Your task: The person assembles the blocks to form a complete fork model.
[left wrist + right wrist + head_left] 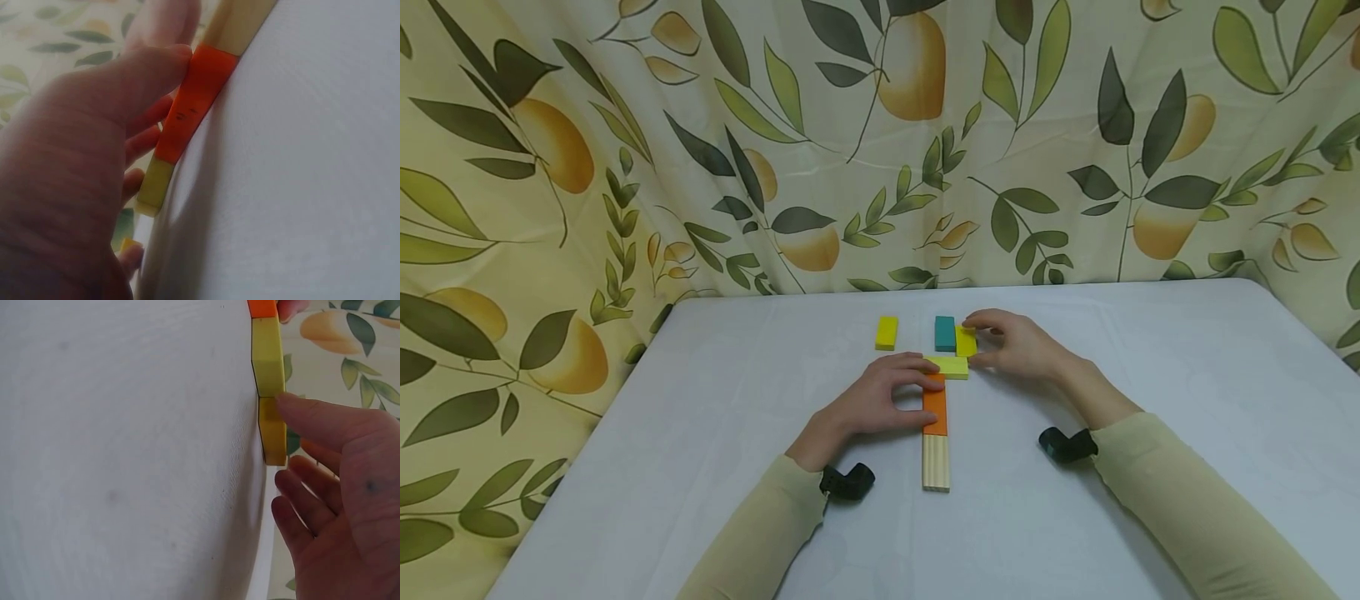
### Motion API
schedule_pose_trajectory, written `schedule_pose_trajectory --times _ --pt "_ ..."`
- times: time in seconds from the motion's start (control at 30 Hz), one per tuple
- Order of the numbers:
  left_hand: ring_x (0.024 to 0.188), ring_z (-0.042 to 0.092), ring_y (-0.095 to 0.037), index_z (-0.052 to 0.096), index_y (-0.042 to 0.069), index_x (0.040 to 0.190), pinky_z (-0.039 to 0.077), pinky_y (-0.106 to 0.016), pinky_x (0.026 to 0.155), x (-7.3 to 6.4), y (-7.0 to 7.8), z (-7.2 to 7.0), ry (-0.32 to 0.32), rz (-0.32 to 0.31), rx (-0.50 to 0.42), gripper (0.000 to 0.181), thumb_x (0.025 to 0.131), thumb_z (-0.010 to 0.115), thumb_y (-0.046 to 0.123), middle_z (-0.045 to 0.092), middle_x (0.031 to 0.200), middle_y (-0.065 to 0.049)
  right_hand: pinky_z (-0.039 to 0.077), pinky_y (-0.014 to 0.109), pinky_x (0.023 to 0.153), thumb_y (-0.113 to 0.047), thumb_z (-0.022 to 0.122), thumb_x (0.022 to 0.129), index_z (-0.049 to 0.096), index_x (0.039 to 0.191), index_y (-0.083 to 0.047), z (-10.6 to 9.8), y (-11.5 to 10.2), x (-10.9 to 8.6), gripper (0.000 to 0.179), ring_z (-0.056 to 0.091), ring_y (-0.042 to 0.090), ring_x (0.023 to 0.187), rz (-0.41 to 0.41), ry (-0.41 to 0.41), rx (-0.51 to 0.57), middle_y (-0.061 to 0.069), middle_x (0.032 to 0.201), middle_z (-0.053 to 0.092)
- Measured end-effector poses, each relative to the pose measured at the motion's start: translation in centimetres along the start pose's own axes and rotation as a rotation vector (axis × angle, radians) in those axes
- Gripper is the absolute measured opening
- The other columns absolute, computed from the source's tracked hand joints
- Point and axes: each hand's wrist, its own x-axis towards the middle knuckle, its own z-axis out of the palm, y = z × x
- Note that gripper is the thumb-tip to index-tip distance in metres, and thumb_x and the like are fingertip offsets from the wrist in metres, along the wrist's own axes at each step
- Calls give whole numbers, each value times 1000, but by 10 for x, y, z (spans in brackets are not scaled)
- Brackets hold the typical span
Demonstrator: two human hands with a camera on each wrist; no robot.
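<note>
My left hand (pixel 891 393) lays its thumb and fingertips on top of the orange block (pixel 935 404) and the left end of the lime-yellow block (pixel 952 367). Between thumb and index finger, my right hand (pixel 1018 346) pinches a yellow block (pixel 966 340) by its near and far ends. In the right wrist view that yellow block (pixel 272 434) meets the lime-yellow block (pixel 267 359), and the other fingers hang loosely curled. A plain wood block (pixel 936 464) continues the line below the orange one. Left of the pinched block lies a teal block (pixel 944 333).
Apart from the others, a second yellow block (pixel 886 332) lies at the back left. A white cloth (pixel 715 383) covers the table. Behind it hangs a fruit-and-leaf patterned curtain (pixel 865 167). Black wrist cameras (pixel 847 482) sit on both wrists.
</note>
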Motion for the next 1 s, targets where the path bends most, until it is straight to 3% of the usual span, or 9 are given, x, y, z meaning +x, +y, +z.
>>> schedule_pose_trajectory --times 1.0 --pt "143 33 -13 73 23 125 22 -44 119 1 0 0 -10 -22 -3 38 89 77 37 56 141 10 34 62 110 -18 75 89 56 139 -1 -3 -2 3 57 46 41 133 -38 53 24 19 143 53"
